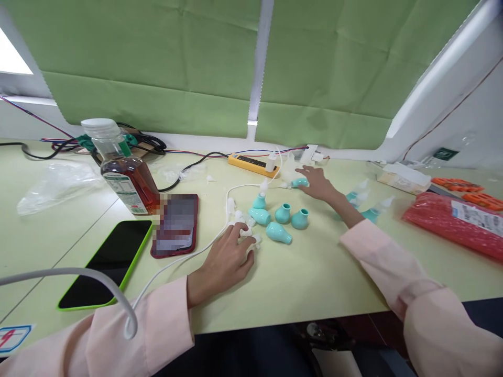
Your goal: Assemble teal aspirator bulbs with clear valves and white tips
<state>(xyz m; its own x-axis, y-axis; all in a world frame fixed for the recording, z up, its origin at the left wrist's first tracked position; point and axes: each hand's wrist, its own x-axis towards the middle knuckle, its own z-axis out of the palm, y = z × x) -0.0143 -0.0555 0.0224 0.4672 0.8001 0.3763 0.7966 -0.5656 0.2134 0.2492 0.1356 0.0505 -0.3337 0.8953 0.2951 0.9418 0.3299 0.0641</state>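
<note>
My left hand (226, 256) lies low over the table, fingers apart and slightly curled, its fingertips at small translucent white nozzle tips (256, 240). Further back, my right hand (319, 184) stretches out with fingers apart beside a teal squeeze bulb (299, 182); whether the thumb touches it I cannot tell. Between the hands are several more teal bulbs: one standing open-necked (282, 213), another lying on its side (279, 233), and one fitted with a clear tip (259, 200). Several tipped bulbs (370, 213) lie behind my right forearm, partly hidden by it.
On the left are a green-edged phone (106, 264), a red-cased phone (175, 225) and a bottle of amber liquid (128, 175). A white cable (188, 256) runs past my left hand to a yellow power strip (251, 166). A red bubble-wrap package (456, 222) lies right.
</note>
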